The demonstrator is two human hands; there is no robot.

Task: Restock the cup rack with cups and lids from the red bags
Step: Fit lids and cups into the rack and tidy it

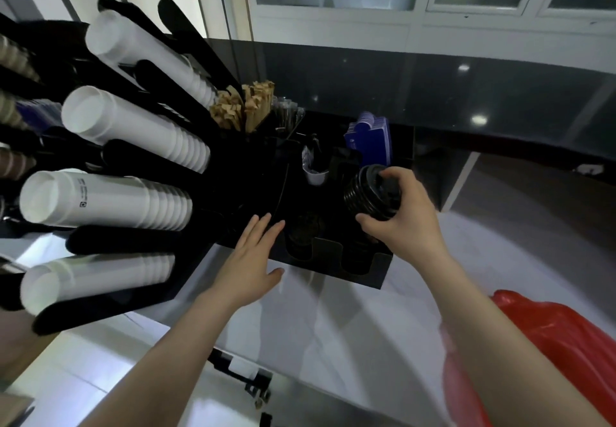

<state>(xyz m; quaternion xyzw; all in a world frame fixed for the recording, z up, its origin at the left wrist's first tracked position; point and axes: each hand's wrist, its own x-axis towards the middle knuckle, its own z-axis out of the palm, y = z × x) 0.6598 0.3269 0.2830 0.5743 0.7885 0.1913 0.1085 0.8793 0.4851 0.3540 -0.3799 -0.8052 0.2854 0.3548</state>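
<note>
nearest the camera, at the lower right, a red bag [560,336] is seen lying on the pale counter [333,320], partly hidden behind the right forearm. its contents cannot be made out.

a little further on, the left hand [248,263] is held flat with the fingers straight and slightly spread, its fingertips reaching the front edge of the black organiser [366,275]; nothing is gripped by it. the right hand [403,216] is curled round a stack of black lids [370,193], which is held tilted above the right-hand front slot of the organiser and is not yet lowered in. the slot beside it appears already to hold some dark lids, though this is too dim to be sure.

to the left, the cup rack [133,243] is seen with several rows of white cups [110,199] already loaded in its tubes, so the cup part of the job is judged largely done, at least in the visible tubes. the lids in hand remain to be seated, and whatever is left in the bag is still to be placed.

further back, brown sticks [246,106] and blue packets [368,141] are stood in the rear compartments.
</note>
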